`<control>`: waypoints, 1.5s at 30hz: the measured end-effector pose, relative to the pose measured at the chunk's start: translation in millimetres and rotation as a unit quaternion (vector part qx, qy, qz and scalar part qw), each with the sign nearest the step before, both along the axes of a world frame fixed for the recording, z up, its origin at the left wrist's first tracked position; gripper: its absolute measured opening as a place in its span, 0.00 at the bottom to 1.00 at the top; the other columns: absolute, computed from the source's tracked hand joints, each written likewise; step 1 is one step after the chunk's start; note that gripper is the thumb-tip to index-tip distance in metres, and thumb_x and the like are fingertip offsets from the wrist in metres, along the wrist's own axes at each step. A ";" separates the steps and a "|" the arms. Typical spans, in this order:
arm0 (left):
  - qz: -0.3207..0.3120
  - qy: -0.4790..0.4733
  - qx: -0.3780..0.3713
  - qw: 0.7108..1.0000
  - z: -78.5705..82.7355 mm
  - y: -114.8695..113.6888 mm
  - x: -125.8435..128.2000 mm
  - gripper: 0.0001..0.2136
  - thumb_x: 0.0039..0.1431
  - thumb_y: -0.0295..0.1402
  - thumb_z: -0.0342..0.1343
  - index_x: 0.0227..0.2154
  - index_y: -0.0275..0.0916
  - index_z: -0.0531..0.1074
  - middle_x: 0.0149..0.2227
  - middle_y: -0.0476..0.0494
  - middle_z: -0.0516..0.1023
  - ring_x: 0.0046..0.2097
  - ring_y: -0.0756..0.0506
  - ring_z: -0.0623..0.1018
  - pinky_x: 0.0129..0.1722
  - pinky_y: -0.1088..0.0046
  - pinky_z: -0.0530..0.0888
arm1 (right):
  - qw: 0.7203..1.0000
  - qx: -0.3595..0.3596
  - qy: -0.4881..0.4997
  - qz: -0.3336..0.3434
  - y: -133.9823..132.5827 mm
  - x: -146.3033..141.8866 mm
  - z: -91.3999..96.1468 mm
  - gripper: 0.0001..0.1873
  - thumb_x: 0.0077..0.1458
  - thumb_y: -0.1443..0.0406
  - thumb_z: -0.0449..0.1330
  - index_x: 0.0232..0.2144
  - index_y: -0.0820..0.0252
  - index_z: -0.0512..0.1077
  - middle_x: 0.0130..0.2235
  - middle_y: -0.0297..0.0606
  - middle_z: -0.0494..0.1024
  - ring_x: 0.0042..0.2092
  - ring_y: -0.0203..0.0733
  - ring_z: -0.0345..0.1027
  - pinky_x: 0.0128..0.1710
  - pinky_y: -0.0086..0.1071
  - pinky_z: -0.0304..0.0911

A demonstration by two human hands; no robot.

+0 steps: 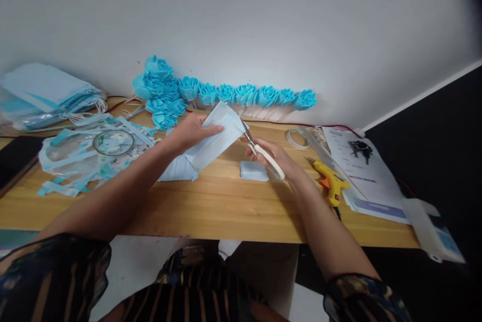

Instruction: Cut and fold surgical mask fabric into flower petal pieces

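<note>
My left hand [195,132] grips a light-blue face mask sheet [222,136] by its left side, thumb on top. White-handled scissors [269,159] are in my right hand [276,153], their blades at the sheet's right edge. Under the raised sheet lies a stack of similar blue sheets [176,169]. A small pile of cut blue pieces [254,171] rests on the wooden table [222,211] below the scissors. Part of my left fingers is hidden behind the sheet.
Blue handmade flowers [246,95] line the wall. On the left are mask scraps [75,153], a tape roll [113,142] and stacked masks [48,93]. To the right lie another tape roll [298,138], a yellow glue gun [331,181], papers [361,171] and keys [360,149].
</note>
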State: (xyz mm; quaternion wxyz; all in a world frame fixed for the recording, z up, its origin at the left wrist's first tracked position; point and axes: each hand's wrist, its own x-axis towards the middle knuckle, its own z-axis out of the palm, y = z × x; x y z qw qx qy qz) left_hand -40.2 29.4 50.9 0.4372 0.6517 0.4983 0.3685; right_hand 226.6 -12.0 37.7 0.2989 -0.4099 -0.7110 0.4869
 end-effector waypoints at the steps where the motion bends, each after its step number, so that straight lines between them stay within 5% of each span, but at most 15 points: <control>1: -0.001 0.000 -0.001 1.000 0.6 -0.6 0.6 0.17 0.48 0.46 0.65 0.29 0.33 0.78 0.25 0.47 0.73 0.28 0.48 0.71 0.27 0.73 0.66 | 1.000 0.002 -0.002 0.003 0.2 -0.4 -0.2 0.30 0.53 0.48 0.66 0.54 0.55 0.74 0.39 0.38 0.76 0.37 0.40 0.67 0.35 0.33 0.65; 20: -0.035 0.008 -0.001 0.999 2.8 -2.9 3.0 0.17 0.50 0.43 0.63 0.35 0.33 0.80 0.27 0.46 0.76 0.31 0.47 0.74 0.31 0.72 0.70 | 0.999 0.001 0.021 0.029 2.4 -1.0 -6.6 0.33 0.52 0.43 0.66 0.53 0.57 0.74 0.36 0.36 0.73 0.33 0.37 0.63 0.33 0.32 0.59; 45: -0.031 -0.015 -0.060 0.998 2.8 -3.2 -2.2 0.21 0.47 0.51 0.64 0.31 0.34 0.78 0.24 0.44 0.75 0.26 0.48 0.71 0.24 0.74 0.64 | 0.997 -0.071 0.029 -0.026 -4.3 -6.9 3.8 0.32 0.45 0.55 0.68 0.52 0.61 0.79 0.25 0.33 0.67 0.26 0.33 0.54 0.25 0.31 0.52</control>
